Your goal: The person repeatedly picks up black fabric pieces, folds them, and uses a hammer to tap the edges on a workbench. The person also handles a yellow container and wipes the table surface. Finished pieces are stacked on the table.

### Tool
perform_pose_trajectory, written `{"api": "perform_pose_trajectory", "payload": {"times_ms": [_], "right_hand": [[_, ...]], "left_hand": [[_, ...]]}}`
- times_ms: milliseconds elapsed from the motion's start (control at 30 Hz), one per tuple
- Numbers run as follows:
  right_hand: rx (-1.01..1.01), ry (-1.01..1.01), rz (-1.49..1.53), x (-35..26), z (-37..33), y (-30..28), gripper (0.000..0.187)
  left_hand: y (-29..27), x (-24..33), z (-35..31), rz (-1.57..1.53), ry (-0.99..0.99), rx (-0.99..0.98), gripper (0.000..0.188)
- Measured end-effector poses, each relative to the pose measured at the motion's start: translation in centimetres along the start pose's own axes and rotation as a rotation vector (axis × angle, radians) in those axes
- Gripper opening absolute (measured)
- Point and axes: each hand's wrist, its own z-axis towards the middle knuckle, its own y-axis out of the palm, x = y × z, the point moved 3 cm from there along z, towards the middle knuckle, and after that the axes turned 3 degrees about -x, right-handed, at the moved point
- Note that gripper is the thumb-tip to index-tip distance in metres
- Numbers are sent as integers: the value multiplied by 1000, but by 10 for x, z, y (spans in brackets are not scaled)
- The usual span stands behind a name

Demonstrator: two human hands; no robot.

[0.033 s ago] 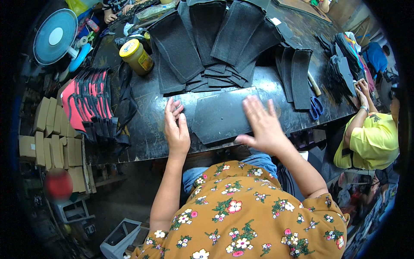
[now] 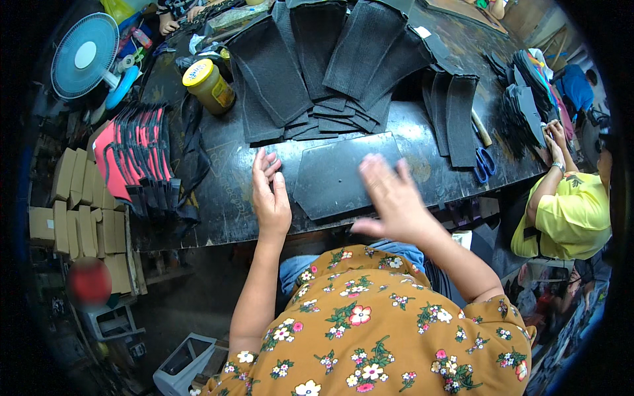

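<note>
Right hand shifted left over panel, yellow-lidded jar, brownish contents

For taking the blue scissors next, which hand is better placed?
Probably the right hand: it looks empty and is nearer the scissors; the left hand is left of the black panel.

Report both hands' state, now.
Left hand: open, slightly curled, empty.
Right hand: open, nothing visibly held, partly over the flat black panel.
</note>
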Motion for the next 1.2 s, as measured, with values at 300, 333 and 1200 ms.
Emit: {"api": "perform_pose_trajectory", "payload": {"times_ms": [300,333,1200], "right_hand": [[156,-62,255,-22,47,0,99],[165,-102,187,-30,49,-1,97],[146,158,103,38,-17,-1,88]], "left_hand": [[-5,-6,5,-181,-42,44,50],[-6,-6,5,-197,-41,46,50],[-23,8,-29,-324,-89,-54,51]]}}
